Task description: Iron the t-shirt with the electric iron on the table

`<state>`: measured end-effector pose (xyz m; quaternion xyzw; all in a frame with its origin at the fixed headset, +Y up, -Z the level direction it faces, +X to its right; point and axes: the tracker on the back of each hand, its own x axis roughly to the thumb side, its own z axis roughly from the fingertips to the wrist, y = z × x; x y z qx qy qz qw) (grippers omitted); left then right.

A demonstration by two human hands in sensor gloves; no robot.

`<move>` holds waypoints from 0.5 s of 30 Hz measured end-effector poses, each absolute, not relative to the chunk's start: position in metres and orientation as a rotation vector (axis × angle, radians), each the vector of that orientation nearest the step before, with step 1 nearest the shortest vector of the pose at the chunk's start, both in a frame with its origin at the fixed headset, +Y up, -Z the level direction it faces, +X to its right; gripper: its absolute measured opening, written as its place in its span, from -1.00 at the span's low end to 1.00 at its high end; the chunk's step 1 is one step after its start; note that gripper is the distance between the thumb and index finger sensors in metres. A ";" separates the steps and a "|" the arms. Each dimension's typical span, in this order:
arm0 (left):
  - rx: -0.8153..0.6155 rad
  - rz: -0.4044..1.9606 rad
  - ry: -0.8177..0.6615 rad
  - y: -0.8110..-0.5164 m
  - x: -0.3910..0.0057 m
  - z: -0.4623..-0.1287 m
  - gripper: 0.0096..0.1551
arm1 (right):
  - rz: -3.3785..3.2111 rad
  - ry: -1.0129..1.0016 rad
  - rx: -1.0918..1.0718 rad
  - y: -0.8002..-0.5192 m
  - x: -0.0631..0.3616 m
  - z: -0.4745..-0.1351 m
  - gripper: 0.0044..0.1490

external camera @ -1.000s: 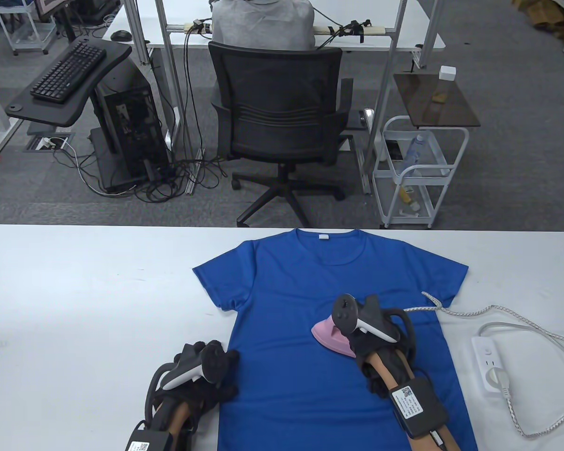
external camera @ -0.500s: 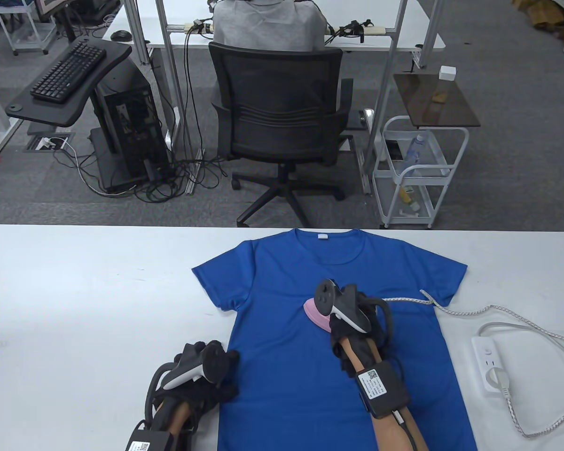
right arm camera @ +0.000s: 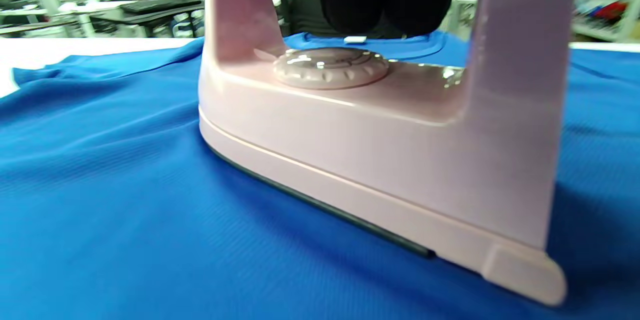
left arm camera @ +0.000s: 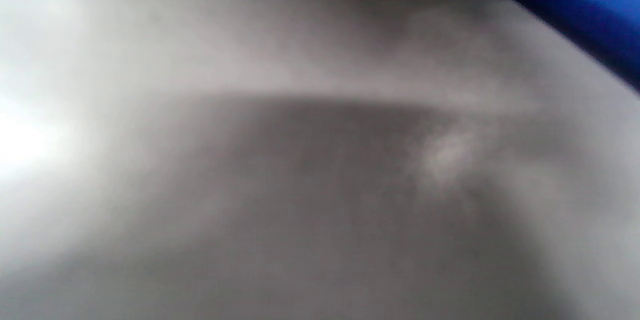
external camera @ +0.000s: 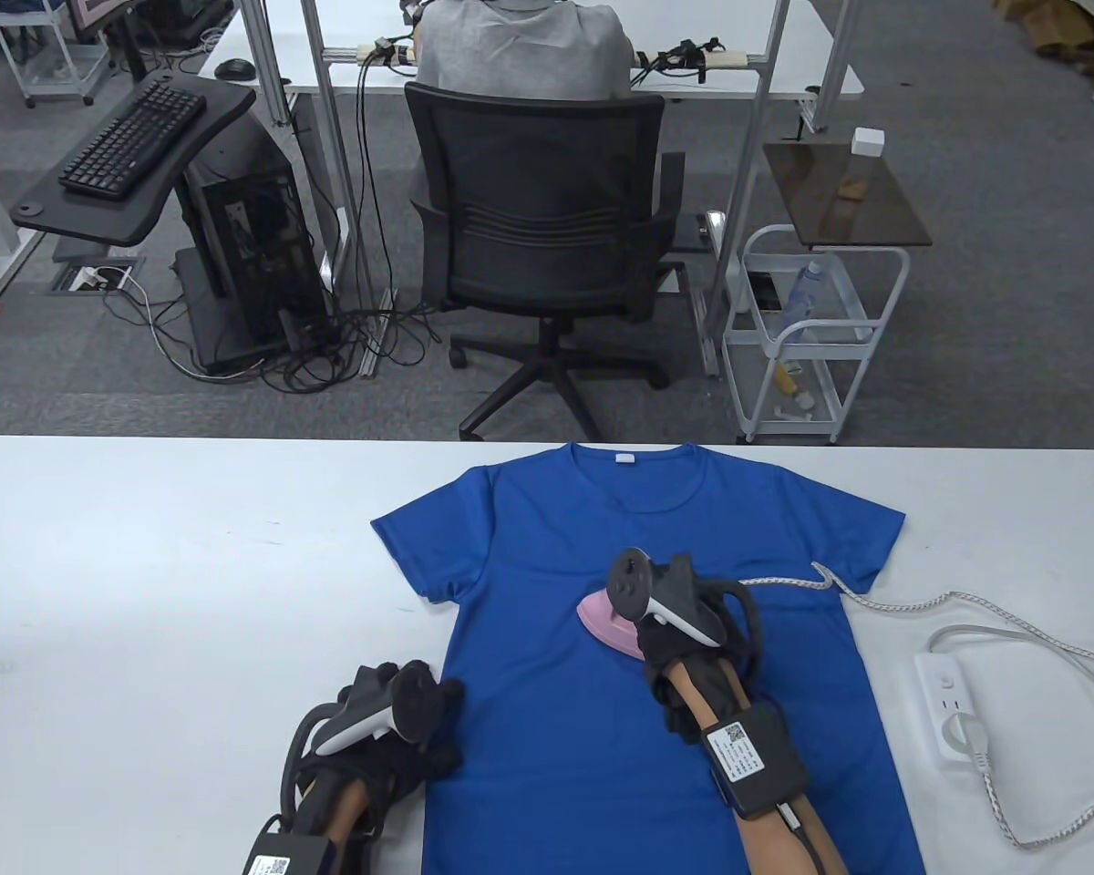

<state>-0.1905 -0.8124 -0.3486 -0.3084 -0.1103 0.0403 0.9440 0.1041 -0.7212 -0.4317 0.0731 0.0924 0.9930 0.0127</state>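
Observation:
A blue t-shirt [external camera: 593, 729] lies flat on the white table [external camera: 146, 565], collar toward the far edge. My right hand [external camera: 684, 638] grips the handle of a pink electric iron [external camera: 606, 620], whose soleplate rests on the shirt's middle. In the right wrist view the iron [right arm camera: 380, 150] fills the frame on the blue cloth [right arm camera: 100, 200], with my gloved fingers [right arm camera: 385, 5] wrapped around its handle. My left hand [external camera: 410, 729] rests on the shirt's left lower edge. The left wrist view is blurred and shows only grey table and a corner of the shirt [left arm camera: 575, 5].
The iron's braided cord [external camera: 912, 606] runs right over the shirt's sleeve to a white power strip [external camera: 948, 706] near the table's right edge. An office chair [external camera: 547, 237] and a white cart [external camera: 811, 337] stand beyond the table's far edge.
My right hand slid the iron to the left and toward the collar, then drew it slightly back toward me. My left hand stayed in place.

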 end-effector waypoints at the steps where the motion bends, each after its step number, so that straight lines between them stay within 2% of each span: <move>1: -0.628 0.081 -0.224 -0.812 -0.190 -0.349 -0.08 | 3.079 0.320 0.272 -0.720 0.104 -0.428 -0.16; 6: -0.629 0.085 -0.225 -0.813 -0.191 -0.349 -0.08 | 3.041 0.401 0.408 -0.717 0.104 -0.415 -0.16; 15: -0.632 0.087 -0.225 -0.813 -0.191 -0.349 -0.08 | 3.088 0.323 0.307 -0.718 0.096 -0.425 -0.14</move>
